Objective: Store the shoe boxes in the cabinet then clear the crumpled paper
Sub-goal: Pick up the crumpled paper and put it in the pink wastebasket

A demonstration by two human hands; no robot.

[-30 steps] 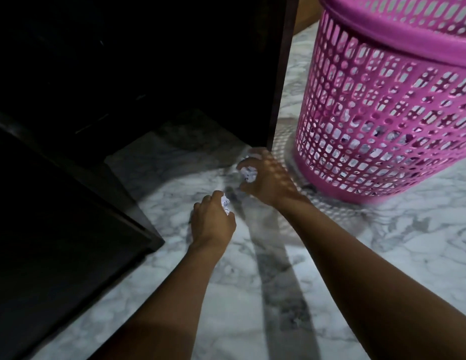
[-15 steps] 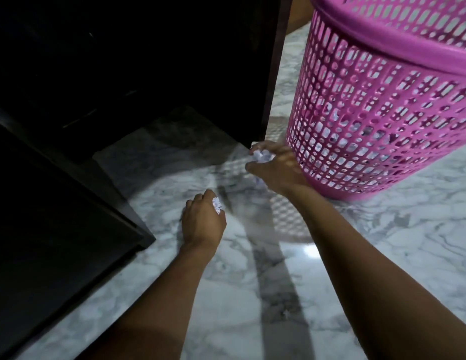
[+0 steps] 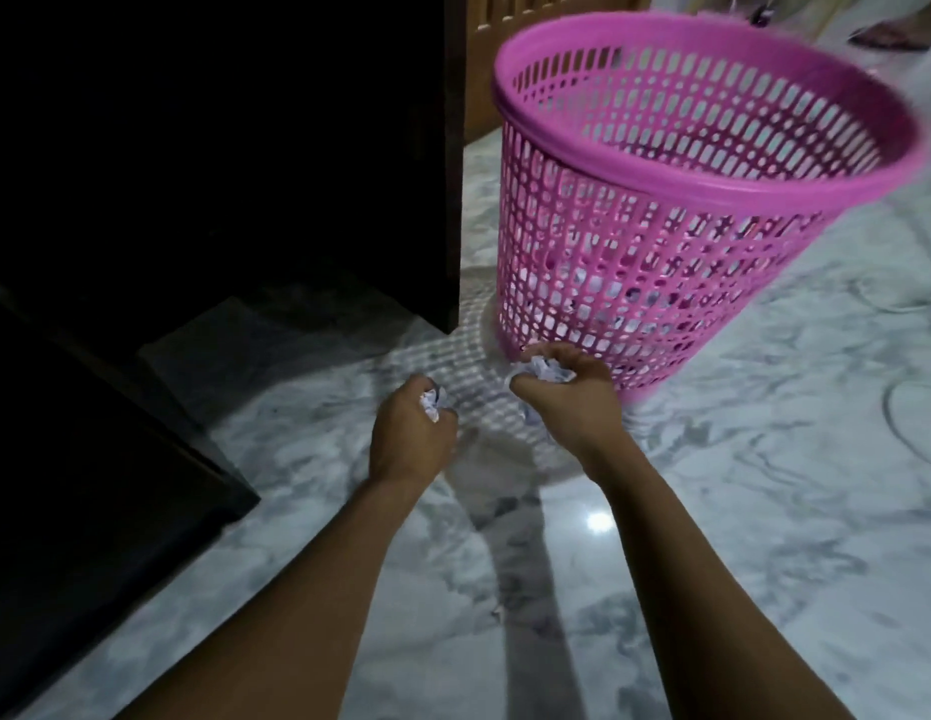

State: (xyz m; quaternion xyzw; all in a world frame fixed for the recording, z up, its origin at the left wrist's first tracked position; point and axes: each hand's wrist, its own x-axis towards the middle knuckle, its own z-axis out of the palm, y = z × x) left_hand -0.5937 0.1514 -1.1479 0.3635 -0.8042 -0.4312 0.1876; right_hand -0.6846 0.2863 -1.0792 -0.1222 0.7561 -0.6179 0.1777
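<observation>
Low over the floor [image 3: 739, 537], the left hand [image 3: 409, 439] is curled tight round one paper ball [image 3: 431, 406] and the right hand [image 3: 570, 407] round a second paper ball [image 3: 545, 368], just beside the pink basket [image 3: 609, 262], probably so both drop in together.

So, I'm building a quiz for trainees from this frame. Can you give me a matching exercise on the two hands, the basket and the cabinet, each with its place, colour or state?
Things:
1. left hand
2. right hand
3. basket
4. cabinet

Descriptions:
A. pink, standing on the marble floor
B. dark, at the left of the view
C. grips the big wad in front of the basket's foot
D. grips the small wad, nearer the cabinet

Pairs: 1-D, 2-C, 3-A, 4-B
</observation>
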